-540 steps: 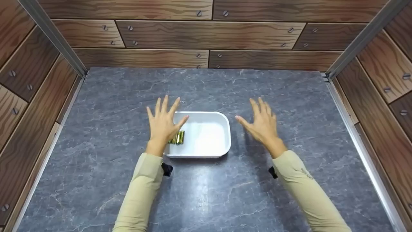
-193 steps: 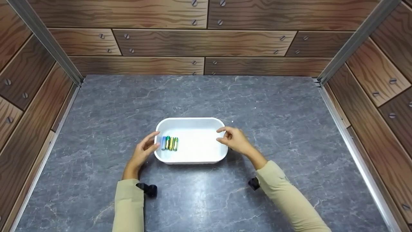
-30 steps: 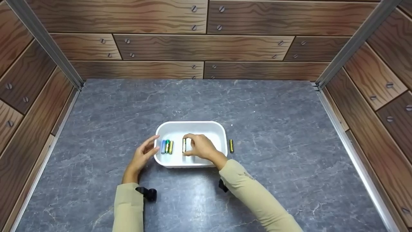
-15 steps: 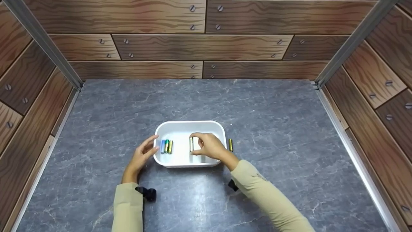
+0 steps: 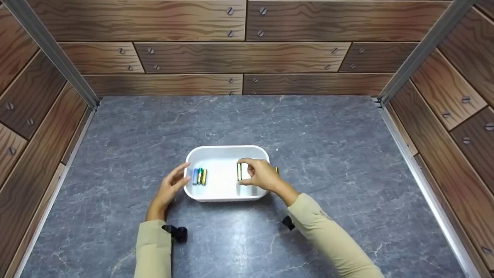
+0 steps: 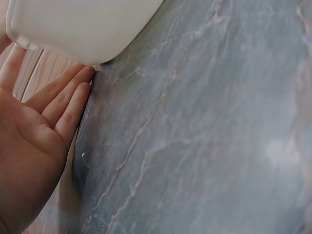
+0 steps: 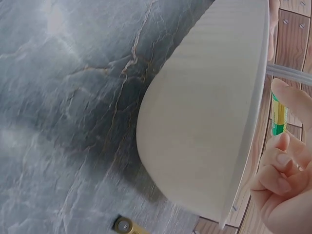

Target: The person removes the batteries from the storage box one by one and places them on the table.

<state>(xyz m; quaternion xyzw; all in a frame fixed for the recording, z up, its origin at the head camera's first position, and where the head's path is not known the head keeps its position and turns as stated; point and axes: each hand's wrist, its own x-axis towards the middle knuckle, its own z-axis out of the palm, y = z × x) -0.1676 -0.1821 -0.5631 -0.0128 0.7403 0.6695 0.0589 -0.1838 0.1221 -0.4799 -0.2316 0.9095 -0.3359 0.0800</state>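
A white plastic tray [image 5: 216,193] stands on the table. My left hand [image 5: 170,185] is at its left end, fingertips and thumb touching the rim. In the left wrist view, straight fingers [image 6: 68,100] lie against the outer wall of the tray [image 6: 78,29]. Over the tray's right half, my right hand [image 5: 264,175] pinches a battery [image 5: 239,172] by its ends between thumb and fingers. The right wrist view shows this battery [image 7: 279,114] with green and yellow colours. Side by side at the tray's left lie a blue battery [image 5: 195,176], a green battery [image 5: 200,176] and a gold battery [image 5: 204,177].
Another gold battery [image 5: 276,170] lies on the table just right of the tray, partly hidden by my right hand; its end [image 7: 124,225] shows in the right wrist view. Wood-patterned walls [image 5: 193,58] enclose the grey marbled table [image 5: 328,135] at the back and sides.
Over the last second my right hand has carried the pinched battery rightward across the tray. My left hand has stayed at the rim. Earlier, several batteries lay together at the tray's left.
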